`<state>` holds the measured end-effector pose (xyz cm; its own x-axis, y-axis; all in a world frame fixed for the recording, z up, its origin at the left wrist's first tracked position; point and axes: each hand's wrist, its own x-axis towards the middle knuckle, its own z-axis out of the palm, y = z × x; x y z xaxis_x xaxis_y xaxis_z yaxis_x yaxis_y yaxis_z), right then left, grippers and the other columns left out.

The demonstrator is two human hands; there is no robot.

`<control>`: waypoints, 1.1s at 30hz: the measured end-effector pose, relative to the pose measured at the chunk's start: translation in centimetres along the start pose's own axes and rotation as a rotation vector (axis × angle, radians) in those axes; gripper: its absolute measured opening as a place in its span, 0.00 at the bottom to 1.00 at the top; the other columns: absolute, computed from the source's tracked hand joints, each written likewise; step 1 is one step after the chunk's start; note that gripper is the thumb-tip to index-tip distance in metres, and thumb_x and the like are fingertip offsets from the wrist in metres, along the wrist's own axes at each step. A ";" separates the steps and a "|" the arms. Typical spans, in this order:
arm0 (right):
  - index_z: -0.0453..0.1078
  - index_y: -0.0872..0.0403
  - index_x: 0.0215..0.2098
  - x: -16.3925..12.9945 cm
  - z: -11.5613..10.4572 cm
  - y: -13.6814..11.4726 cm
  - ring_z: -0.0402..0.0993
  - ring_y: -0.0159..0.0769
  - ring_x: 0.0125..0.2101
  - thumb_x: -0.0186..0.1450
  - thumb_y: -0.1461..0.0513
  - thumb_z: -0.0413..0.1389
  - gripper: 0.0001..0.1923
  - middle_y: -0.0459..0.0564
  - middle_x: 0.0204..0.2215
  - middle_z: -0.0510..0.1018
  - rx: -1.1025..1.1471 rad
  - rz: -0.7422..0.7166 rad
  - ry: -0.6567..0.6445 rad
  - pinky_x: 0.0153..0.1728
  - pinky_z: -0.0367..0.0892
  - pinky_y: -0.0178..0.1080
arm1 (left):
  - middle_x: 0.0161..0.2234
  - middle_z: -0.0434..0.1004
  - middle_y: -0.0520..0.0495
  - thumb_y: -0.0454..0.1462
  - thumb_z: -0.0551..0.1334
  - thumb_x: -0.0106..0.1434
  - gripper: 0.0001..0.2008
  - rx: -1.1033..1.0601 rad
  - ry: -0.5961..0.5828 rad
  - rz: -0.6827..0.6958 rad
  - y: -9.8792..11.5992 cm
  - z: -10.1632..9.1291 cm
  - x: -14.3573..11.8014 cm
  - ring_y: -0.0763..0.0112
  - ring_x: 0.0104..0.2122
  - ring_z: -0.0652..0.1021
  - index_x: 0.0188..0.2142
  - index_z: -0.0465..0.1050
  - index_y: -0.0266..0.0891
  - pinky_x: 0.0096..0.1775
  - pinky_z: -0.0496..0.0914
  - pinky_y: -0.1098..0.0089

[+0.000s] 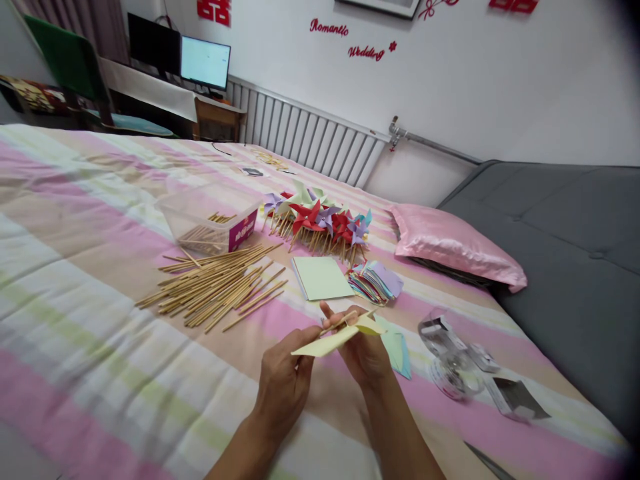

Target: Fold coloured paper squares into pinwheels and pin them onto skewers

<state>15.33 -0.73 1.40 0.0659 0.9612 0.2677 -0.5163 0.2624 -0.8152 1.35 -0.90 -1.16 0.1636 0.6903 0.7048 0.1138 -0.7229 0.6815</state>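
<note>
Left hand: your left hand is closed on the near corner of the yellow paper, thumb and fingers pinching it from below.
Right hand: your right hand is clamped on the far side of the same sheet, together with what looks like a thin wooden stick lying across the fold; how the stick is fixed cannot be told.
Piece in hand: the yellow paper is held above the bedspread, in front of you, partly folded and not yet in pinwheel shape.
Finished so far: a heap of finished pinwheels in red, purple, green and blue lies further up the bed, near the pink pillow. By that heap, you have many pieces done.
Stock left, sticks: a large pile of loose sticks lies to your left, with more in the clear plastic box just behind it.
Stock left, paper: a flat green sheet stack and a fanned stack of coloured squares lie between the pinwheels and your hands; a blue-green sheet lies just beside your right hand.
Judgement: much material is unused, so a good deal seems left to make.
Other items: clear packaging lies to the right.
</note>
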 end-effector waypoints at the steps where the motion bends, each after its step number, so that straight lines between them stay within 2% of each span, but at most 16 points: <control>1: 0.74 0.47 0.22 0.0 0.0 0.0 0.78 0.33 0.27 0.46 0.54 0.69 0.11 0.41 0.25 0.82 0.003 0.001 -0.003 0.61 0.51 0.49 | 0.32 0.79 0.46 0.30 0.54 0.64 0.14 0.004 0.005 0.000 0.0 0.0 0.0 0.72 0.28 0.77 0.47 0.72 0.39 0.32 0.71 0.75; 9: 0.73 0.47 0.21 0.0 0.1 -0.1 0.78 0.34 0.27 0.45 0.54 0.70 0.11 0.42 0.25 0.82 0.011 0.021 0.005 0.61 0.50 0.48 | 0.32 0.79 0.47 0.29 0.54 0.63 0.15 0.034 0.036 0.029 -0.2 0.2 -0.1 0.73 0.28 0.77 0.47 0.71 0.40 0.33 0.71 0.75; 17: 0.73 0.47 0.21 0.0 0.4 -0.2 0.78 0.35 0.26 0.46 0.53 0.69 0.12 0.42 0.24 0.82 -0.009 0.008 -0.002 0.60 0.51 0.49 | 0.29 0.78 0.46 0.32 0.52 0.65 0.12 0.094 0.034 0.068 0.3 -0.1 0.2 0.73 0.25 0.76 0.45 0.72 0.37 0.28 0.69 0.76; 23: 0.72 0.48 0.20 0.0 0.6 -0.2 0.78 0.34 0.28 0.44 0.53 0.70 0.13 0.42 0.25 0.82 0.010 0.038 0.016 0.61 0.50 0.47 | 0.28 0.79 0.47 0.29 0.55 0.63 0.12 0.129 0.103 0.131 0.4 0.0 0.3 0.73 0.25 0.77 0.44 0.72 0.38 0.30 0.70 0.75; 33: 0.73 0.48 0.21 -0.1 0.7 0.1 0.76 0.30 0.27 0.47 0.55 0.69 0.10 0.40 0.26 0.79 0.025 0.010 -0.004 0.60 0.53 0.44 | 0.30 0.79 0.47 0.26 0.57 0.60 0.15 0.173 0.176 0.172 0.2 0.1 -0.1 0.74 0.26 0.78 0.46 0.72 0.38 0.30 0.70 0.77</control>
<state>14.71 -0.83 1.63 0.0576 0.9634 0.2619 -0.5382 0.2510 -0.8046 1.47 -1.09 -1.08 0.0242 0.5410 0.8407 0.2667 -0.8140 0.5161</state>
